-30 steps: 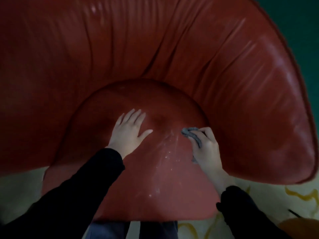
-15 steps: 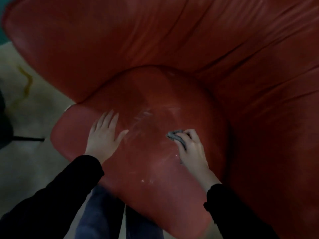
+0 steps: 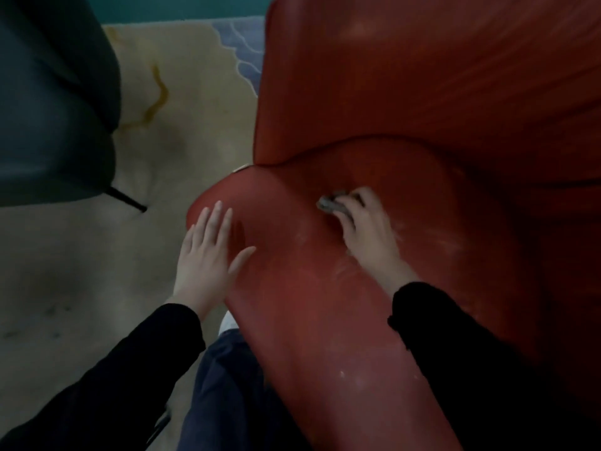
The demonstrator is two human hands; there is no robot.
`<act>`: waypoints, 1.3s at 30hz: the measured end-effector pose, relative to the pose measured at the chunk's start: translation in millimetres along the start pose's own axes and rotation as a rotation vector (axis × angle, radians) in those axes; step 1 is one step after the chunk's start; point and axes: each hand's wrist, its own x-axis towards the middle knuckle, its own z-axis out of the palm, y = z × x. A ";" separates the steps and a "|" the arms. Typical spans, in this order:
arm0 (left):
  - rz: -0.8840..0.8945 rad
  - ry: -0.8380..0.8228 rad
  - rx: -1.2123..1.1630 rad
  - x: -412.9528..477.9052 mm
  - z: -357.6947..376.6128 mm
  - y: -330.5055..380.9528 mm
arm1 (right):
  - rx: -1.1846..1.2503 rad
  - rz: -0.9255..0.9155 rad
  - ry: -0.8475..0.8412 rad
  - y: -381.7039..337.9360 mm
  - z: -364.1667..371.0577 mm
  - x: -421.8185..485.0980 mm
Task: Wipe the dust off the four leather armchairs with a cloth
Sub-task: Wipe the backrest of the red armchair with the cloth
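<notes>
Wiping the seat cushion (image 3: 292, 288) of the red leather armchair (image 3: 422, 92): the right hand (image 3: 367, 236) curls its fingers round a small grey cloth (image 3: 331, 205), pressing it to the cushion near the back crease, while the left hand (image 3: 208, 255) lies flat, fingers straight and spread, on the cushion's left edge. Pale dust streaks (image 3: 344, 271) remain (seemingly; the light is dim), so the next strokes should sweep toward the front edge. A dark armchair (image 3: 55, 109) stands well apart on the rug (image 3: 182, 131).

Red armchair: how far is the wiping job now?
Done: nothing clearly; the seat of the red armchair shows pale streaks. In hand: the right hand grips the cloth on the seat, the left hand rests flat at its edge. Left: those streaks, and probably the dark armchair beside.
</notes>
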 end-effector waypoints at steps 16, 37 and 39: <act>0.040 0.136 -0.039 13.9 55.4 -21.6 | -0.004 -0.562 -0.278 -13.6 49.1 -55.9; 0.045 0.198 -0.071 15.0 57.2 -21.3 | 0.033 -0.688 -0.415 -18.4 58.1 -66.6; 0.037 0.205 -0.074 14.9 56.0 -18.6 | 0.041 -0.749 -0.478 -14.4 49.5 -72.0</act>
